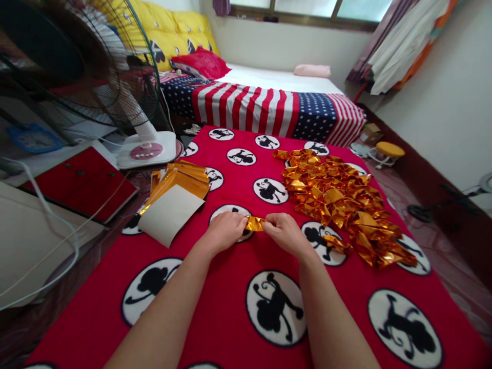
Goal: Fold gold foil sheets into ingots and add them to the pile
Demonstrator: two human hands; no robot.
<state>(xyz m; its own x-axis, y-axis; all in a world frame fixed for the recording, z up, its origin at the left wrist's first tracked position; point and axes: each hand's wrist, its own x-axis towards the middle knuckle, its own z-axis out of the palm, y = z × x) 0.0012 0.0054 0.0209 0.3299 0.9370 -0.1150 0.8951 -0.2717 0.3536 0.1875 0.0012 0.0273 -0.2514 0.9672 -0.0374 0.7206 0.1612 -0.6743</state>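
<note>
A small folded piece of gold foil paper [254, 224] is stretched between my two hands, just above the red cloth [230, 277] with black monkey figures in white circles. My left hand [226, 229] is closed on its left end, fingertips pinched together. At the right end my right hand [284, 231] pinches it the same way. To the right lies a large heap of folded gold foil pieces [334, 189], with one loose piece [336, 243] nearest my right hand. On the left, a stack of flat gold foil sheets [184, 179] has a pale sheet [171, 212] face up on it.
An electric fan [148, 146] stands at the left beside a red-fronted cabinet [82, 171]. Behind the cloth is a bed with a flag-patterned cover [249, 105]. A yellow-topped stool [390, 149] and a cardboard box [371, 133] are on the floor at right.
</note>
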